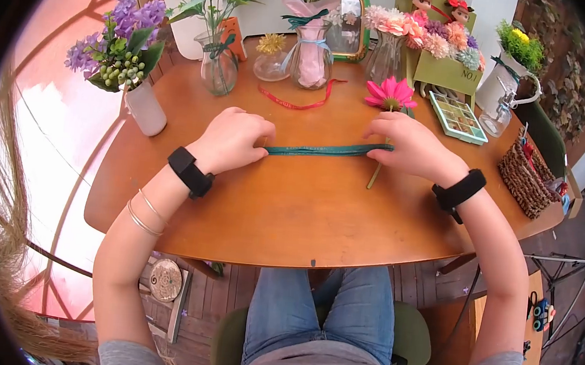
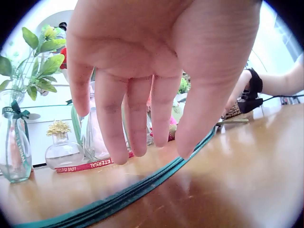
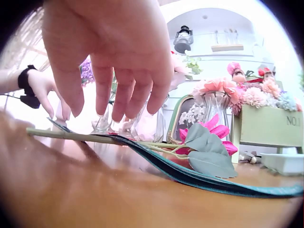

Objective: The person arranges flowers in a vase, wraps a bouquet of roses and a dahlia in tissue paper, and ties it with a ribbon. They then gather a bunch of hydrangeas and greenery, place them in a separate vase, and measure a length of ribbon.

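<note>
A folded dark green ribbon [image 1: 323, 150] lies across the wooden table, with a hand over each end. My left hand [image 1: 230, 139] hovers at its left end, fingers hanging loosely; in the left wrist view the thumb tip overlaps the ribbon [image 2: 147, 180]. Over the right end is my right hand [image 1: 414, 148], its fingers relaxed and apart from the thumb in the right wrist view. A pink artificial flower [image 1: 391, 94] lies partly beneath this hand. Its green stem [image 3: 95, 138] crosses the ribbon, and its leaves [image 3: 209, 152] rest beside it.
A red printed ribbon [image 1: 296, 106] curves behind the green one. Glass vases [image 1: 219, 72], a white pot of purple flowers [image 1: 147, 111] and a green flower box [image 1: 444, 74] line the back. At the right are a compartment tray [image 1: 458, 117] and a woven basket [image 1: 529, 175].
</note>
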A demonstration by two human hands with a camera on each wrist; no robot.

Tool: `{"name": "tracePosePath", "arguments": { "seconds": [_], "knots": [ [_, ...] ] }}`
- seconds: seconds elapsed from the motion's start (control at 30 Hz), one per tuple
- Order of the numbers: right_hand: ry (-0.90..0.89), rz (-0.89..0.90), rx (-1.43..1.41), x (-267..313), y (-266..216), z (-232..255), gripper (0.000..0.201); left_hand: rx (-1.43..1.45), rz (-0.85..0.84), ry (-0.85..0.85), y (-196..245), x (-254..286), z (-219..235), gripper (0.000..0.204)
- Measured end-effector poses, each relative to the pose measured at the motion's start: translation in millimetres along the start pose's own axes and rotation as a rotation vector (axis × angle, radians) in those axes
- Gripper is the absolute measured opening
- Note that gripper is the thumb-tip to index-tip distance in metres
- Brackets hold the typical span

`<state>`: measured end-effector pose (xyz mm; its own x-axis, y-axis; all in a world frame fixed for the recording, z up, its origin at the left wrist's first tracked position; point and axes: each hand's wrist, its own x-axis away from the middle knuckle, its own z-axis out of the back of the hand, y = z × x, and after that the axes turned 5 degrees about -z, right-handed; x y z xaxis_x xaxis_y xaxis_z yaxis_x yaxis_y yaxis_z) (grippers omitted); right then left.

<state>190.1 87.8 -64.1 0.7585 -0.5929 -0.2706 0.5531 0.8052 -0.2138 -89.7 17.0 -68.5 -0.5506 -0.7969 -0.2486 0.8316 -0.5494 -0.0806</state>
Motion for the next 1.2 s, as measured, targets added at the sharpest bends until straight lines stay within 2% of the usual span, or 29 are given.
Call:
{"name": "tracePosePath", "arguments": {
  "seconds": [0.1, 0.5, 0.57, 0.6, 1.0, 1.07, 1.2],
  "knots": [
    [-0.001, 0.028, 0.058, -6, -4, -10, 0.024, -0.023, 0.016, -0.076, 4, -1, -4, 0.01],
    [-0.042, 0.03, 0.15, -12, -2, -21, 0.017, -0.061, -0.042, -0.034, 6, 2, -12, 0.007],
    [-0.031, 0.045, 0.163, -13, -2, -22, 0.016, -0.05, -0.107, 0.1, 7, 1, -13, 0.006],
    [-0.031, 0.046, 0.164, -13, -2, -22, 0.016, -0.05, -0.106, 0.1, 6, 2, -14, 0.006],
    [-0.005, 0.063, 0.252, -11, -2, -23, 0.011, -0.046, -0.058, 0.014, 10, 2, -12, 0.008],
    [-0.032, 0.052, 0.193, -11, -2, -21, 0.018, -0.011, -0.066, 0.012, 7, 2, -12, 0.01],
    [-0.035, 0.053, 0.165, -10, 2, -20, 0.018, 0.057, -0.047, 0.013, 5, 4, -7, 0.011]
  ]
}}
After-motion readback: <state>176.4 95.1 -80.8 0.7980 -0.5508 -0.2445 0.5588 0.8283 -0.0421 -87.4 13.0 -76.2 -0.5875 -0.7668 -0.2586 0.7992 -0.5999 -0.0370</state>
